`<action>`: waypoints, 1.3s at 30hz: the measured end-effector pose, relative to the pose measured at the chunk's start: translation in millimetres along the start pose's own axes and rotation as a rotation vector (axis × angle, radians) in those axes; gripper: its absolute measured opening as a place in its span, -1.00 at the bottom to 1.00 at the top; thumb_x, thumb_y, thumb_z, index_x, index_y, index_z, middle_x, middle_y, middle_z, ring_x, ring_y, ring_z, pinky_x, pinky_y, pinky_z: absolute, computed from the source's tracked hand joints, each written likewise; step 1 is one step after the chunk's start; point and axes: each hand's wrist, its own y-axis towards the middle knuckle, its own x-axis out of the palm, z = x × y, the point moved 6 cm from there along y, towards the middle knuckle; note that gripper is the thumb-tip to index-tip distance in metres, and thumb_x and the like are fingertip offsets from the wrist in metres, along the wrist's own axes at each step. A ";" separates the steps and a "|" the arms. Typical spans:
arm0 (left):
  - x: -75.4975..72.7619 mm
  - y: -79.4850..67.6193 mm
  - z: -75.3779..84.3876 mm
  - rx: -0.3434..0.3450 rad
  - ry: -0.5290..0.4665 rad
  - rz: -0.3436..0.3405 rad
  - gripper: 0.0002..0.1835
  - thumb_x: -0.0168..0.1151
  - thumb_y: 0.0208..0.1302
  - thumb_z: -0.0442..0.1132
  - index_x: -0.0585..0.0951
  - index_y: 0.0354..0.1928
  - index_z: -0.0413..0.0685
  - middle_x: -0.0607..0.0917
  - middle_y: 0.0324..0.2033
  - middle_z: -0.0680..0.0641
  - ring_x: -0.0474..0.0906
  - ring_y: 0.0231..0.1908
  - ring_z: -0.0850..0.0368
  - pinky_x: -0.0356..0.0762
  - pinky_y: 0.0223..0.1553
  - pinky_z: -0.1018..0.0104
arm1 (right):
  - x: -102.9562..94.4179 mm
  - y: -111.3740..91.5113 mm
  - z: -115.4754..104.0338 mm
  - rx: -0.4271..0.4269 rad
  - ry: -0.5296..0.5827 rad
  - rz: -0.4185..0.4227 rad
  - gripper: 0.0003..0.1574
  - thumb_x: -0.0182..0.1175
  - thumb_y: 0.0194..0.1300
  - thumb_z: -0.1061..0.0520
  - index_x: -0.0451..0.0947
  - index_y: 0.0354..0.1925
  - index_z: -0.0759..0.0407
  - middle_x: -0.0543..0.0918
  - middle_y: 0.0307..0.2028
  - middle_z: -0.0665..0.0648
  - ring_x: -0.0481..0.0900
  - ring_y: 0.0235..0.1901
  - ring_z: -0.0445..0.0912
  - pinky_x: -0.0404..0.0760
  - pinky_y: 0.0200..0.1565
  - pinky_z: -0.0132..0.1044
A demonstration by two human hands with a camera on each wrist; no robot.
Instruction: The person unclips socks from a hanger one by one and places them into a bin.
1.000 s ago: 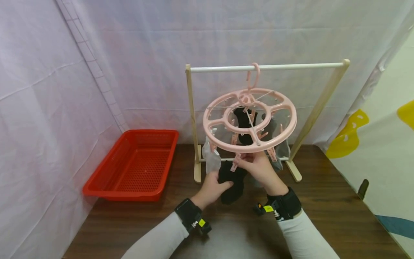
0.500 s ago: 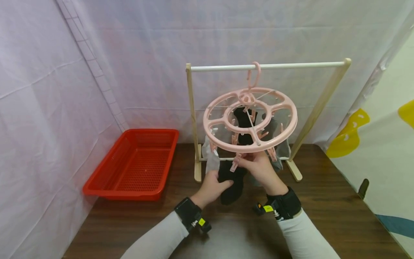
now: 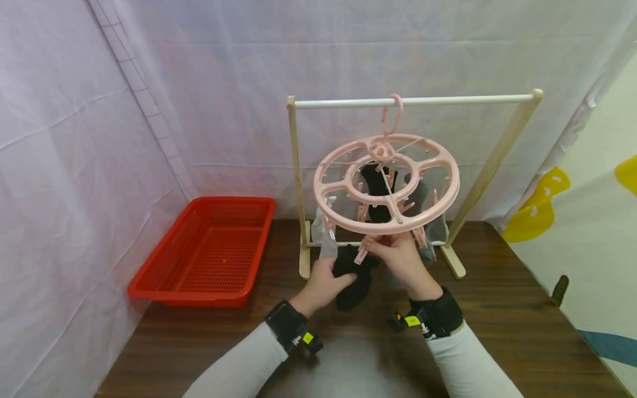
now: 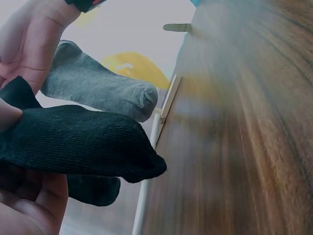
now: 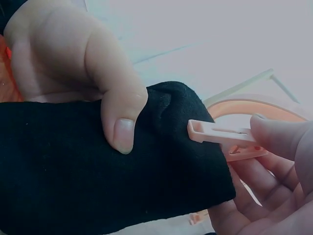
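Observation:
My left hand [image 3: 320, 284] pinches a black sock [image 3: 354, 293] near its cuff, thumb on the front. In the left wrist view its ribbed toe end [image 4: 122, 147] sticks out past the fingers. My right hand [image 3: 402, 262] holds a pink clothes peg [image 5: 215, 131] between thumb and fingers, just under the near rim of a round pink drying hanger [image 3: 358, 225]. One tip of the peg lies over the front of the cuff in the right wrist view, and the right fingers are behind the cloth.
The hanger hooks on the white bar [image 3: 463, 101] of a wooden-legged stand. Another black sock [image 3: 378, 190], a grey sock [image 4: 98, 85] and a whitish sock [image 3: 325, 235] hang from it. A red basket [image 3: 249, 301] stands left on the brown table [image 3: 502, 309].
My left hand has shifted slightly left with the black sock, whose cuff now bunches more near the peg. The right hand keeps its place at the peg.

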 end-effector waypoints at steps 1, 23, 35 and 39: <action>-0.8 0.2 -0.1 0.004 0.005 0.001 -0.80 0.36 0.05 -0.25 0.69 -0.26 -0.15 0.77 -0.36 -0.07 0.66 -0.34 0.19 0.64 -0.25 0.24 | -0.2 0.2 0.2 -0.006 0.004 0.001 -0.90 0.26 0.25 0.29 0.64 -0.23 0.22 0.70 -0.41 0.01 0.68 -0.37 -0.10 0.67 -0.31 -0.27; -67.4 -14.4 22.0 0.020 0.121 0.130 -0.90 0.42 0.02 -0.26 0.69 -0.37 -0.01 0.74 -0.46 0.03 0.62 -0.43 0.16 0.62 -0.37 0.20 | -3.8 1.7 -6.0 -0.050 0.079 -0.026 -0.89 0.15 0.32 0.35 0.57 -0.26 0.44 0.72 -0.48 0.24 0.72 -0.44 0.10 0.70 -0.25 -0.03; -126.4 -12.5 59.9 0.086 0.146 0.218 -0.87 0.41 0.07 -0.26 0.72 -0.30 -0.05 0.77 -0.37 -0.05 0.66 -0.36 0.13 0.64 -0.33 0.19 | -8.3 2.5 -1.0 -0.010 0.038 -0.003 -0.87 0.25 0.27 0.26 0.58 -0.21 0.32 0.73 -0.40 0.15 0.74 -0.41 0.06 0.71 -0.27 -0.08; -151.6 -15.1 74.9 0.049 0.120 0.276 -0.86 0.38 0.09 -0.33 0.71 -0.28 -0.20 0.77 -0.34 -0.15 0.65 -0.35 0.15 0.61 -0.33 0.25 | -8.2 2.5 -1.1 -0.005 0.018 -0.009 -0.83 0.27 0.26 0.23 0.56 -0.22 0.34 0.73 -0.39 0.19 0.74 -0.40 0.08 0.71 -0.28 -0.11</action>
